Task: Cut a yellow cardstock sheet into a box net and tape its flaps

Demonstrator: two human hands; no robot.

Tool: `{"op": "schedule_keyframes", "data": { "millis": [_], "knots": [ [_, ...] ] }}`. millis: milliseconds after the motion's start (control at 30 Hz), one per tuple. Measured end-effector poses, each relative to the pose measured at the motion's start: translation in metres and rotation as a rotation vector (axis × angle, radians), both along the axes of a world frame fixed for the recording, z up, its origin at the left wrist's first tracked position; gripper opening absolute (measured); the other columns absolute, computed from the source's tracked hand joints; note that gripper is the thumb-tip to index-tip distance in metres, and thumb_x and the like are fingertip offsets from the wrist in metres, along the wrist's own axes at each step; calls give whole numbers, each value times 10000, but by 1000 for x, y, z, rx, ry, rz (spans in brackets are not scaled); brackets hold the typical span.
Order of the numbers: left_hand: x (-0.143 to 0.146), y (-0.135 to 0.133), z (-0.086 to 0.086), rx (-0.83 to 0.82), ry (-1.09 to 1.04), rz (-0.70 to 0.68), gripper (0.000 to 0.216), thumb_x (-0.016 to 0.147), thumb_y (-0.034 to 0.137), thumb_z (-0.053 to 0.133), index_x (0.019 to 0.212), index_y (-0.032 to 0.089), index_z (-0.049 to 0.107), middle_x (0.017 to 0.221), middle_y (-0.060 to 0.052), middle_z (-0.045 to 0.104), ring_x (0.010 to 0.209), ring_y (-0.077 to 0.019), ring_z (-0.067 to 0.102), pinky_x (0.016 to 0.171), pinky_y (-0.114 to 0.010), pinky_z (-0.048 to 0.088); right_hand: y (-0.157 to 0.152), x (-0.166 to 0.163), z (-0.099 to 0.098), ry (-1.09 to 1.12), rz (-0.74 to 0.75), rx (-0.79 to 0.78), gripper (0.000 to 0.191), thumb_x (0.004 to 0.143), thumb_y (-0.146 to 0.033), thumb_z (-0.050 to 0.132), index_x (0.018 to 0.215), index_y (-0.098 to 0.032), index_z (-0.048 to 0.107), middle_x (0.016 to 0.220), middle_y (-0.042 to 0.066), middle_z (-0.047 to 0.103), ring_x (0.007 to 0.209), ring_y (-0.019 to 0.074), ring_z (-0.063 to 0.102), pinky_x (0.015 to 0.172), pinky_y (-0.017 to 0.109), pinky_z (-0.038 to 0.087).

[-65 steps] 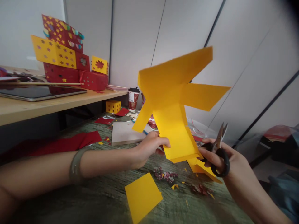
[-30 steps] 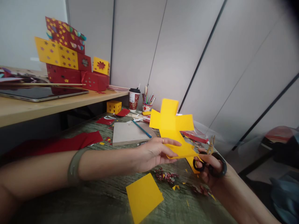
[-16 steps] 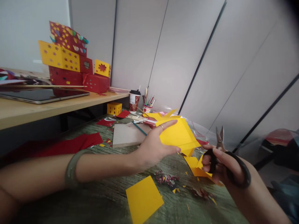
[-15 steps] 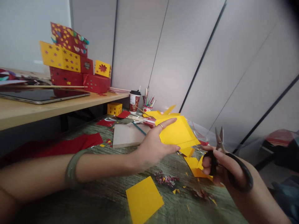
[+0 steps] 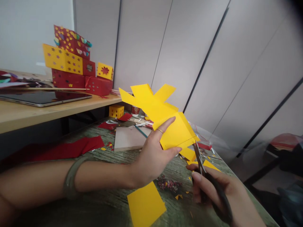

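Counted: one left hand [image 5: 151, 157] and one right hand [image 5: 214, 187]; one pair of scissors [image 5: 226, 205]; one yellow cut-out [image 5: 178, 132]; one yellow square [image 5: 146, 205]. Three yellow boxes [image 5: 62, 60]; at least three red boxes [image 5: 98, 86]. One bangle [image 5: 70, 181], one ring [image 5: 160, 130], one tablet [image 5: 44, 97], one cup [image 5: 135, 110], one blue pen [image 5: 141, 131], one pale board [image 5: 130, 138]. Scraps [image 5: 179, 196]: too numerous and small to count.

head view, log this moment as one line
left hand: holding folded yellow paper cutout | right hand: holding black-handled metal scissors, tips at cutout's edge | dark wood-grain table: flat yellow paper square
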State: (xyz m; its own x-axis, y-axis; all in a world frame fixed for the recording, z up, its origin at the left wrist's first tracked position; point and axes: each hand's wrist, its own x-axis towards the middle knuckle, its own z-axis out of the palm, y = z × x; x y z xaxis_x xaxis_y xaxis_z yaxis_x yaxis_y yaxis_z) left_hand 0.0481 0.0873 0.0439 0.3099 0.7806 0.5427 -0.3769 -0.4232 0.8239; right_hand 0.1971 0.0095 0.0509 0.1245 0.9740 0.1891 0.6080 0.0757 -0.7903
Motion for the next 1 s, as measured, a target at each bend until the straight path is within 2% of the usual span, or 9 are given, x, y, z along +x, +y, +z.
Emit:
{"op": "schedule_keyframes", "data": {
  "millis": [133,333,433,600,733,1000],
  "knots": [
    [0,-4,-2,-24,34,16,628,707,174,592,1258,342,341,1301,31,411,1154,-201,409,1004,-362,311,-1,-1,0,16,2,0,359,701,-490,543,466,-222,580,403,-19,554,342,103,483,375,208,414],
    [2,-6,-3,-13,38,78,633,694,174,595,1259,323,351,1303,0,404,1152,-241,406,967,-420,350,-3,-1,-4,5,-12,-33,363,722,-503,520,522,-205,575,411,-33,541,331,91,493,350,179,416],
    [3,-6,-3,10,26,116,633,686,148,587,1256,311,363,1293,-14,413,1148,-254,407,951,-451,362,-4,0,-5,-35,10,-31,397,739,-502,495,480,-202,527,410,-34,534,329,87,494,351,172,416],
    [4,-7,-4,28,16,138,631,681,136,587,1249,308,375,1283,-6,422,1156,-246,399,976,-454,343,-5,-2,-4,-103,7,-1,416,766,-478,472,450,-208,492,385,-44,500,332,85,482,387,173,423],
    [4,-8,-5,37,16,158,621,686,135,580,1246,306,375,1279,-2,425,1169,-244,386,985,-453,331,-6,-10,-2,-70,-61,19,398,759,-470,487,457,-211,482,386,-60,456,346,84,477,398,169,413],
    [5,-8,-9,26,21,143,618,695,141,580,1243,326,362,1285,10,422,1164,-233,395,982,-444,330,-6,-15,-1,-52,-68,15,416,747,-485,489,431,-215,464,378,-59,437,337,91,463,386,181,410]
  ]
}}
